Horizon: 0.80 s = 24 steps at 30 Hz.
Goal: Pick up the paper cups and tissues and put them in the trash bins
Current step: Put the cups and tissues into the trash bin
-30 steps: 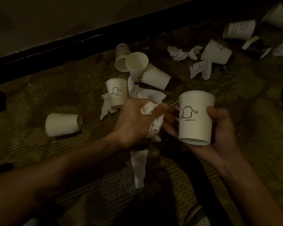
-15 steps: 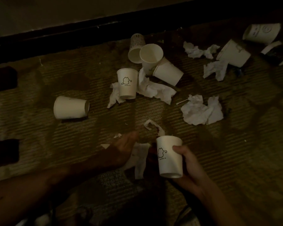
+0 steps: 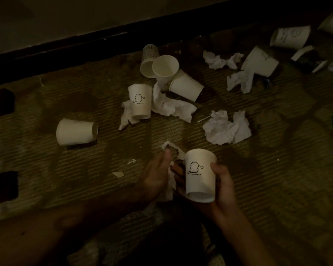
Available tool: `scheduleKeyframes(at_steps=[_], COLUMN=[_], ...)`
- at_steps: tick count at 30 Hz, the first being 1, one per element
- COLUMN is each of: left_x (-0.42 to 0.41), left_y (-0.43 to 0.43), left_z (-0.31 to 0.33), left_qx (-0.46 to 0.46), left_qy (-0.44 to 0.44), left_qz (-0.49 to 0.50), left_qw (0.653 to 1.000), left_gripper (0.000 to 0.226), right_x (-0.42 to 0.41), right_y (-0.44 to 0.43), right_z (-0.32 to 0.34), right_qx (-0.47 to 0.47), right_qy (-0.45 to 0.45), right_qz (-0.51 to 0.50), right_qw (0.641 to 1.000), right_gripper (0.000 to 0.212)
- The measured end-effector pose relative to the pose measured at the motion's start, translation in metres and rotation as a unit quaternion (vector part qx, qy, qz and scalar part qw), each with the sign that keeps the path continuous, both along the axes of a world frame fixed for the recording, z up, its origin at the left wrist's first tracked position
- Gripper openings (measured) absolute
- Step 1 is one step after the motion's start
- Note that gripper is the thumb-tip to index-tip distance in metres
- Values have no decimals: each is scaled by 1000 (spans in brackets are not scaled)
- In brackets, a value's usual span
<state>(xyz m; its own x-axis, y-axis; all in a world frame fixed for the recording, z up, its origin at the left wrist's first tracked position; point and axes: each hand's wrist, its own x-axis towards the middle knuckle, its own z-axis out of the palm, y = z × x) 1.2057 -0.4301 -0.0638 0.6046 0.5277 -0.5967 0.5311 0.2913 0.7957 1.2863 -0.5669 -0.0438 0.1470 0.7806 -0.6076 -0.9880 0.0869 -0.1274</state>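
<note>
My right hand (image 3: 224,189) grips a white paper cup (image 3: 200,177) with a cat drawing, tilted with its base toward me, low in the view. My left hand (image 3: 156,175) is right beside it and holds a crumpled tissue (image 3: 170,186) against the cup's left side; its fingertips point up at a torn strip of tissue. On the floor beyond stand an upright cat cup (image 3: 140,101), a cup lying on its side (image 3: 75,132) and a cluster of three cups (image 3: 164,68). Crumpled tissues (image 3: 226,129) (image 3: 173,107) lie between them.
The floor is a dim ribbed carpet (image 3: 46,179) bounded by a dark skirting strip (image 3: 85,45) at the back. More cups (image 3: 260,61) (image 3: 290,38) and tissues (image 3: 238,80) (image 3: 219,60) lie at the far right. Small paper scraps (image 3: 118,174) lie left of my hands.
Both hands came down from mid-view toward the floor. My left hand, flat on a tissue half a second ago, has lifted it against the cup. The right hand still holds the cup.
</note>
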Motion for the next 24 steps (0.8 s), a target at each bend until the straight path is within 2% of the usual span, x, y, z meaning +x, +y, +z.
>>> scheduleKeyframes(at_steps=[3,6,10,13,15,17,19,21,22,24], left_x=[10,23,44,54,57,54,45,35,33,33], left_y=[0,7,19,29,36,41,38,27,23,22], left_z=[0,8,20,24,19,10,-4,-18,-23,-29], left_qx=[55,141,146,221,270,309,358,406,430,468], left_qy=[-9,9,19,2,1,43,100,118,113,108], left_qz=[-34,-79,-102,-139,-187,-249,-316,-372,-384,-384], left_qw=[998,987,984,965,945,917,873,826,809,789], left_gripper=[38,28,19,9,13,28,50,63,62,51], right_x=[10,24,39,47,48,48,47,48,49,52], right_y=[-7,-16,-23,-33,-38,-42,-43,-45,-45,-47], right_z=[4,8,11,9,7,4,3,1,1,-1], right_qx=[27,53,28,-15,-32,-41,-46,-50,-51,-55], right_qy=[-23,-21,-29,-70,-80,-73,-79,-81,-80,-86], right_qz=[-22,-27,-45,-37,-27,-30,-35,-38,-37,-41], right_qw=[999,998,998,997,996,996,995,995,995,994], right_gripper=[66,66,90,94,92,87,75,81,86,78])
